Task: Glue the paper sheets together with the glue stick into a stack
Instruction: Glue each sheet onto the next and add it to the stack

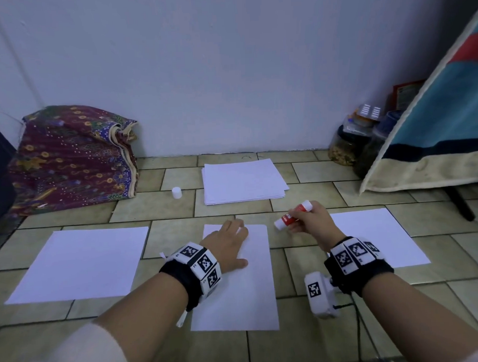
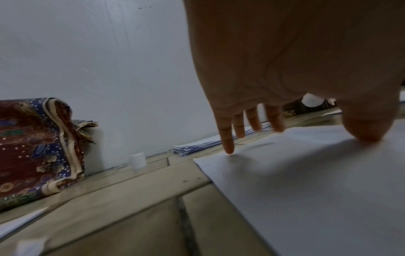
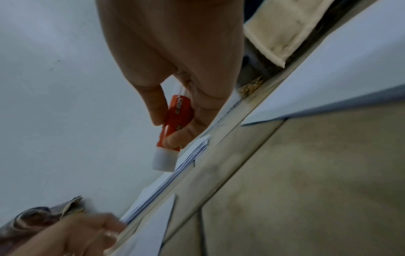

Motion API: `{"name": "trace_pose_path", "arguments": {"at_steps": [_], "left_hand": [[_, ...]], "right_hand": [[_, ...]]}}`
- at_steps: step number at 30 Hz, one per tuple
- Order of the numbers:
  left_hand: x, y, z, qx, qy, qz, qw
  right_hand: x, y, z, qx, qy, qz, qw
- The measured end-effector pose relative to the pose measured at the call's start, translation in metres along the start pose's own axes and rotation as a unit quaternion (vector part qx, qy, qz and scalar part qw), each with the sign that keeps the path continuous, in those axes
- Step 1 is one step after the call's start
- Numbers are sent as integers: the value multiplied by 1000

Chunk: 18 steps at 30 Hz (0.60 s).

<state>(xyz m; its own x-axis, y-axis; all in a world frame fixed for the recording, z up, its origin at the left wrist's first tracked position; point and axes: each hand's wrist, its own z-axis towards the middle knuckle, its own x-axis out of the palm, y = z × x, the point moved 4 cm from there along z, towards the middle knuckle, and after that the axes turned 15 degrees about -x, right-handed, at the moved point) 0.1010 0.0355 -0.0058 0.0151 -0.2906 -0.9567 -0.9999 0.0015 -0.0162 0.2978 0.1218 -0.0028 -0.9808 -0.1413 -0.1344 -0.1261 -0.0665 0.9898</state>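
Three white sheets lie on the tiled floor: a left sheet (image 1: 78,265), a middle sheet (image 1: 236,294) and a right sheet (image 1: 380,235). My left hand (image 1: 229,243) rests flat on the middle sheet's (image 2: 306,173) top left part, fingers straight (image 2: 228,138). My right hand (image 1: 309,219) hovers just right of that sheet and grips a red and white glue stick (image 1: 292,215), uncapped end pointing down-left. In the right wrist view the thumb and fingers pinch the glue stick (image 3: 175,124). A paper stack (image 1: 243,180) lies farther back.
The white glue cap (image 1: 176,192) stands left of the stack, near a patterned folded cloth (image 1: 69,159) by the wall. Jars (image 1: 350,144) and a blue hanging cloth (image 1: 433,120) are at the right. A black stand leg (image 1: 461,205) is beside the right sheet.
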Motion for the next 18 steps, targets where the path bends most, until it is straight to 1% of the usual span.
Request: {"name": "trace_pose_path", "arguments": {"at_steps": [2, 3, 6, 8, 12, 16, 18], "left_hand": [[0, 0, -1, 14, 10, -2, 1000], [-1, 2, -1, 11, 15, 8, 1000], [-3, 11, 0, -21, 21, 29, 999], [-3, 14, 2, -35, 23, 17, 999], [0, 15, 3, -68, 25, -15, 997], [1, 17, 1, -75, 20, -22, 997], [1, 17, 1, -77, 21, -22, 997]], "right_hand": [[11, -3, 3, -7, 1, -17, 1000], [17, -3, 5, -16, 2, -38, 999], [35, 1, 12, -54, 11, -114, 992], [49, 9, 15, -75, 28, -145, 986], [83, 24, 18, -130, 100, -206, 965], [109, 27, 19, -175, 192, -257, 931], [112, 29, 19, -192, 228, -299, 907]]}}
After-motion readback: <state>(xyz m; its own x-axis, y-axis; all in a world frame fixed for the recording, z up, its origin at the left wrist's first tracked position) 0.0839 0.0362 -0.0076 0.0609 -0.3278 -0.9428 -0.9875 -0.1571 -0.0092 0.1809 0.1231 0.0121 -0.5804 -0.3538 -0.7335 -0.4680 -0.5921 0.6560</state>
